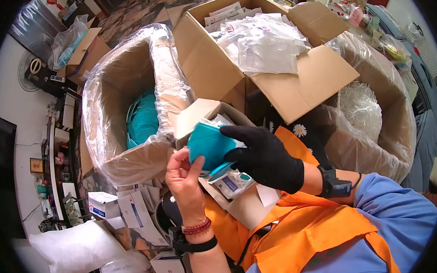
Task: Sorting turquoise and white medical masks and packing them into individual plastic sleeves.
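A teal cup-shaped face mask is held up between my two hands. My bare left hand pinches its near left edge, with the thumb on the teal face. On the opposite side, my right hand, in a black glove, has its fingers closed on the mask's right edge. Another teal edge shows just below, partly hidden by the right fingers. Beneath the hands, an open small carton holds clear-wrapped packets. More teal masks lie stacked in a plastic-lined box on the left.
Ahead stands a large open carton heaped with clear plastic packets, its flaps spread. A lined box at right contains white stringy bands. Small white boxes and a white pillow-like bag lie at lower left.
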`<action>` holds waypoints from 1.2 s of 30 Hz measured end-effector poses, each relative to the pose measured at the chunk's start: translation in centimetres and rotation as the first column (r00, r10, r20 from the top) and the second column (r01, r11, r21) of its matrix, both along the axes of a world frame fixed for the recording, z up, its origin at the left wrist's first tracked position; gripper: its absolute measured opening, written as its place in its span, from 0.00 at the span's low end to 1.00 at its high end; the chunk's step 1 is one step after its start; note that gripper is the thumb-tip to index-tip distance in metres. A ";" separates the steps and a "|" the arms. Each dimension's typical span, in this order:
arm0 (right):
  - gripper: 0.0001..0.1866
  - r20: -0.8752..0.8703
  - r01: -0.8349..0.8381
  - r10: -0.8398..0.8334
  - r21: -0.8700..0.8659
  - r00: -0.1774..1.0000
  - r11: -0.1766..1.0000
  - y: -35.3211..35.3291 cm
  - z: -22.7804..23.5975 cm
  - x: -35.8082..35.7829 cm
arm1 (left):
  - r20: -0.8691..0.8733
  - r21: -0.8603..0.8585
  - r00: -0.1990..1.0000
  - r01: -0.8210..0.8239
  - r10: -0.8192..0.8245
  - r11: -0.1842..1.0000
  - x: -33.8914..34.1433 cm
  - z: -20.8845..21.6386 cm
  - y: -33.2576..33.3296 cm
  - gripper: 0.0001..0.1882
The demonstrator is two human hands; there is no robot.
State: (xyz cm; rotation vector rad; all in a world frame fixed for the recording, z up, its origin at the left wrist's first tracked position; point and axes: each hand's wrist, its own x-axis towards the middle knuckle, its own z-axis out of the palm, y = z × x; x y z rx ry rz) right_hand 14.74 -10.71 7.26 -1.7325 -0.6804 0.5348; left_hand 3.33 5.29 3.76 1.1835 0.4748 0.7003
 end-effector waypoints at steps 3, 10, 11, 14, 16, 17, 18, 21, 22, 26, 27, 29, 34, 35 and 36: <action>0.14 0.750 -0.102 0.124 -0.076 0.650 0.992 0.0 -1.4 0.7 | 0.002 0.013 0.991 0.135 -0.135 0.991 -0.5 0.4 -0.5 0.12; 0.12 0.605 -0.249 0.364 -0.269 0.708 0.930 -1.0 -2.4 1.1 | 0.007 -0.225 1.000 0.015 -0.014 0.974 -0.7 1.7 0.9 0.16; 0.10 0.609 -0.286 0.417 -0.306 0.675 0.908 -1.3 -2.4 1.6 | -0.028 -0.020 0.999 -0.044 0.043 0.999 -0.6 1.9 1.4 0.18; 0.06 0.738 -0.408 0.492 -0.316 0.462 0.857 -1.4 -0.7 3.4 | -0.099 0.571 0.978 -0.095 0.184 0.816 -1.1 1.7 3.3 0.23; 0.07 0.619 -0.441 0.610 -0.425 0.495 0.790 -1.5 0.4 3.8 | -0.202 0.848 0.959 0.071 0.197 0.525 -0.3 2.3 3.6 0.28; 0.07 0.617 -0.438 0.612 -0.431 0.495 0.789 -1.5 0.8 3.7 | -0.261 0.813 0.956 0.145 0.131 0.564 0.1 2.7 2.9 0.31; 0.08 0.696 -0.514 0.600 -0.374 0.395 0.772 -1.4 1.2 3.4 | -0.309 0.719 0.950 0.199 0.049 0.665 0.6 3.2 1.9 0.30; 0.12 0.684 -0.615 0.618 -0.309 0.387 0.726 -0.5 1.6 3.2 | -0.323 0.398 0.903 0.400 -0.281 0.826 0.9 3.2 0.8 0.19; 0.14 0.587 -0.636 0.658 -0.291 0.471 0.715 -0.1 1.7 3.5 | -0.322 0.398 0.904 0.398 -0.280 0.827 0.9 2.4 0.8 0.19; 0.15 0.428 -0.562 0.628 -0.285 0.650 0.776 -0.2 -0.3 4.7 | 0.002 -0.065 0.900 0.434 -0.435 0.898 0.1 0.7 -0.9 0.16; 0.15 0.426 -0.560 0.628 -0.289 0.651 0.776 -0.4 -0.9 5.0 | 0.005 -0.140 0.918 0.393 -0.396 0.909 0.0 -0.1 -1.4 0.16; 0.15 0.388 -0.560 0.563 -0.133 0.730 0.818 -0.5 -1.6 4.9 | -0.002 -0.209 0.948 0.312 -0.320 0.927 -0.8 -1.8 -2.1 0.18; 0.17 0.542 -0.356 0.291 0.016 0.788 0.934 -0.5 -1.9 3.8 | -0.003 -0.400 0.977 0.193 -0.212 0.896 -1.1 -1.7 -2.7 0.19; 0.18 0.609 -0.311 0.221 0.044 0.762 0.949 -0.8 -2.3 3.8 | 0.025 -0.356 0.983 0.181 -0.184 0.917 -0.7 -1.5 -3.2 0.18; 0.18 0.608 -0.307 0.220 0.043 0.763 0.951 -1.0 -2.8 3.7 | 0.056 -0.312 0.986 0.167 -0.158 0.935 -0.4 -1.5 -3.3 0.17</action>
